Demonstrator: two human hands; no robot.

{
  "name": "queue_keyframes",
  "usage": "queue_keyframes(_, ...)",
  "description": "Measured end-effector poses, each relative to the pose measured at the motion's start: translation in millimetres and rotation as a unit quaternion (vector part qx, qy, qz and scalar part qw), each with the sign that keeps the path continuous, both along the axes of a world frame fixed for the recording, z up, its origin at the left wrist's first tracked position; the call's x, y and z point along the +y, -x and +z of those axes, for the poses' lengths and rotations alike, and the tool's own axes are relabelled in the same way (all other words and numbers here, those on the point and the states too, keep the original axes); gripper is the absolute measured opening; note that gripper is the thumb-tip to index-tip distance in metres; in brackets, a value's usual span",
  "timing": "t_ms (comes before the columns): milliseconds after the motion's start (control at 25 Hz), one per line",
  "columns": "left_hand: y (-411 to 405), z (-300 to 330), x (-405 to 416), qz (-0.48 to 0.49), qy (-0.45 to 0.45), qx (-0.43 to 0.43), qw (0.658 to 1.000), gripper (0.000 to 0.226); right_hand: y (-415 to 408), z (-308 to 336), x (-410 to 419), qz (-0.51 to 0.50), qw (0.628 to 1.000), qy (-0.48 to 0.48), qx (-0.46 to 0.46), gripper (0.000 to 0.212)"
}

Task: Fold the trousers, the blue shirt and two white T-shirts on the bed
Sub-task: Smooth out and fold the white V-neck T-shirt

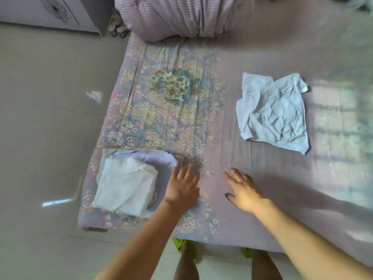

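Note:
A stack of folded clothes lies at the bed's near left corner: a folded white T-shirt point(126, 189) on top, the blue shirt point(159, 159) under it, and a pale garment point(107, 153) at the bottom. A second white T-shirt point(272, 112) lies crumpled and unfolded on the right part of the bed. My left hand point(183, 187) hovers open just right of the stack, fingers spread, holding nothing. Over the bare sheet, my right hand point(244, 190) is open too, well short of the crumpled T-shirt.
The floral bed sheet point(173, 93) covers the bed. A bundled striped duvet point(181, 15) sits at the head. A white cabinet point(50, 11) stands at the far left on the tiled floor point(46, 128). My feet in green slippers stand at the bed's near edge.

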State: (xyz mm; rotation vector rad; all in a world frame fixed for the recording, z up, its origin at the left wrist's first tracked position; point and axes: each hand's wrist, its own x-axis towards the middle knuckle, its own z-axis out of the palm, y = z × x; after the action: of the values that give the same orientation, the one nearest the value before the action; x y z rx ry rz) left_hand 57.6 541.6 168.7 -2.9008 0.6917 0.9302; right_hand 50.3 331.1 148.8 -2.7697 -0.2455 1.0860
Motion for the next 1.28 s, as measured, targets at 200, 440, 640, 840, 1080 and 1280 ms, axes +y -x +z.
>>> queue_keyframes(200,-33.2,-101.3,-146.7,0.015,0.033,-0.026,0.999,0.061,-29.1,-53.3,-132.9,-0.034,0.999,0.031,-0.021,0.071)
queue_keyframes(440,-52.8,-195.1,-244.9,0.103,-0.032,0.030,0.994,0.093,-74.3,-124.2,-241.5,-0.006,0.996,0.019,-0.091,0.071)
queue_keyframes(640,-56.3,-207.2,-248.4,0.090,-0.114,0.084,0.986,0.088,-106.3,-162.2,-291.0,-0.006,0.993,-0.010,-0.121,0.066)
queue_keyframes(840,-59.6,-195.0,-250.5,0.090,-0.063,-0.029,0.993,0.084,-109.1,-169.8,-301.4,-0.006,0.985,-0.043,-0.166,0.056)
queue_keyframes(1080,-95.3,-166.9,-276.4,0.029,0.182,-0.287,0.940,0.030,-115.1,-154.0,-315.7,-0.098,0.962,-0.027,-0.254,0.021)
queue_keyframes(1280,-147.1,-107.5,-322.3,0.092,0.298,-0.166,0.935,0.042,-152.5,-64.9,-309.9,-0.348,0.864,-0.322,-0.171,0.008)
